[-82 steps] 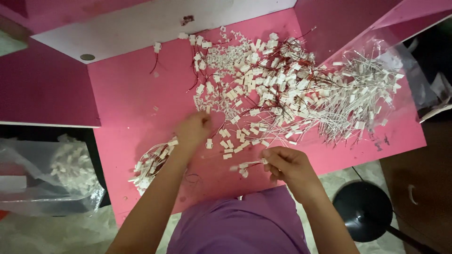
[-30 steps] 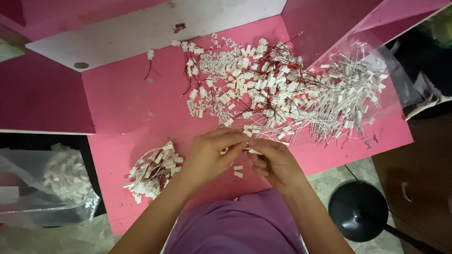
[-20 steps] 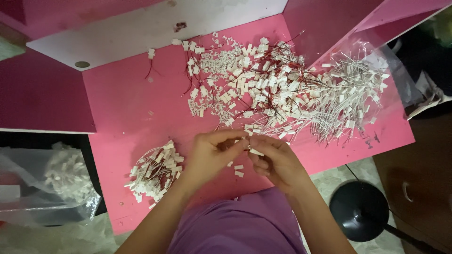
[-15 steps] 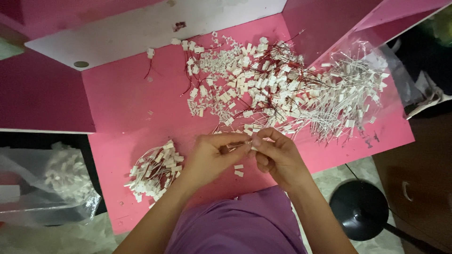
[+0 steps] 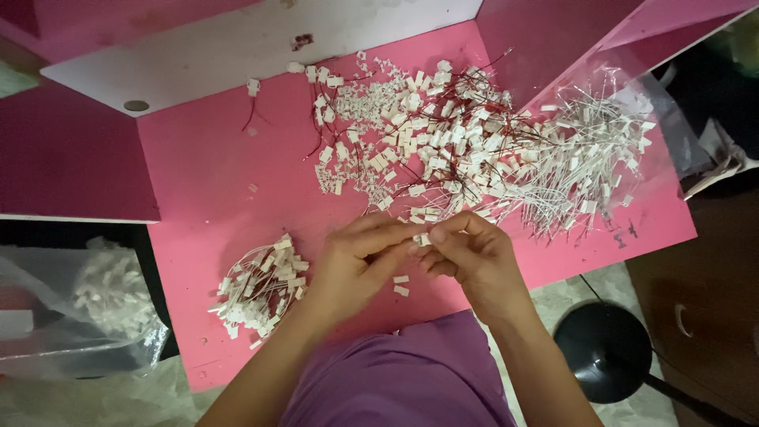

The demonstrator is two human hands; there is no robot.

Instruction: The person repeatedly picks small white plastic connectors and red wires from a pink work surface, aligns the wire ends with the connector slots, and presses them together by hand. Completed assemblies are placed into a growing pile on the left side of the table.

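Hands meet at the near middle of the pink table, seen from the head camera looking straight down. The left hand and right hand come together fingertip to fingertip, each pinching a small white connector between thumb and forefinger; the other fingers curl loosely under. The part sits just above the table, close to the body, likely so the fine work stays in plain sight and within easy reach of both supplies.

Beyond the hands lies a wide loose heap of white connectors tangled with thin red wires, spread flat so single pieces can be picked out. To its right a clear bag holds white-wired pieces fanning out of its mouth. Two spare connectors rest on the table just below the fingertips.

Left of the left forearm is a tighter pile of connectors and wires, kept apart from the loose heap, apparently as a separate lot. Off the table's left edge, a second plastic bag holds more white pieces. A round black base stands on the floor at lower right.
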